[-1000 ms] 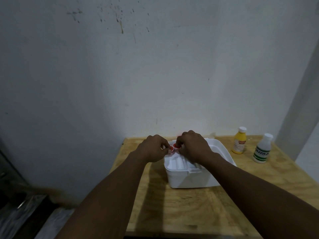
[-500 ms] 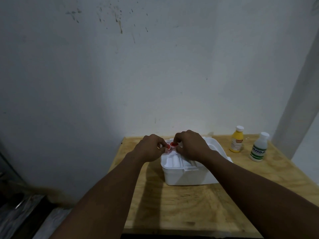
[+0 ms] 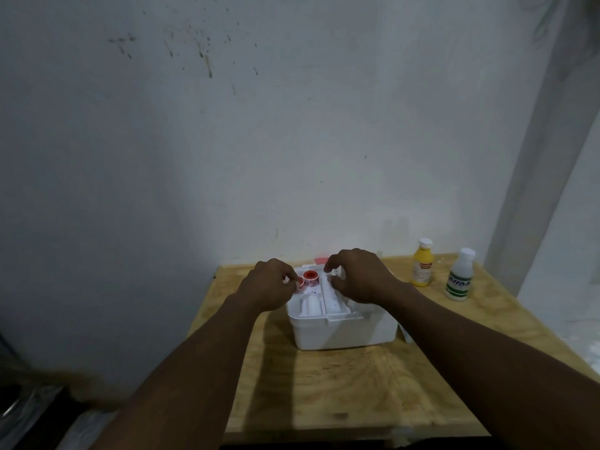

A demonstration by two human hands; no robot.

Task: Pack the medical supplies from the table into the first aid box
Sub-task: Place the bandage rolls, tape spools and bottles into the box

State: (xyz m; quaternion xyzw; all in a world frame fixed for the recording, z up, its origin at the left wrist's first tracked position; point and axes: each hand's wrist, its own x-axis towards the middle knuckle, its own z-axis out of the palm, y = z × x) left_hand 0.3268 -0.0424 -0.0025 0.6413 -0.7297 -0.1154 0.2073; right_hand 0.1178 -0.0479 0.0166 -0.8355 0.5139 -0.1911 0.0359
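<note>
Left hand (image 3: 269, 285) sits at the left rim of the first aid box (image 3: 344, 334), a smooth white plastic tub with rounded corners. The box rests on the tabletop (image 3: 357, 384), which is pale, grainy plywood. The left grip is narrow, fingertips pinching a small red piece (image 3: 300, 282), possibly a second spool, though fingers cover most of it. Just beside it, a round tape roll (image 3: 311, 276) with a red ring on top sits upright in the box's moulded top tray. A blurred white cylinder (image 3: 311, 305) lies in a tray channel. Right hand (image 3: 362, 277) hovers over the tray's right half, fingers arched, grip loose with nothing seen in it, and the tray beneath the palm is hidden. Well apart on the right stand a yellow bottle (image 3: 421, 267) and a translucent white bottle (image 3: 460, 277), both upright and white-capped, with label print too small to read.
</note>
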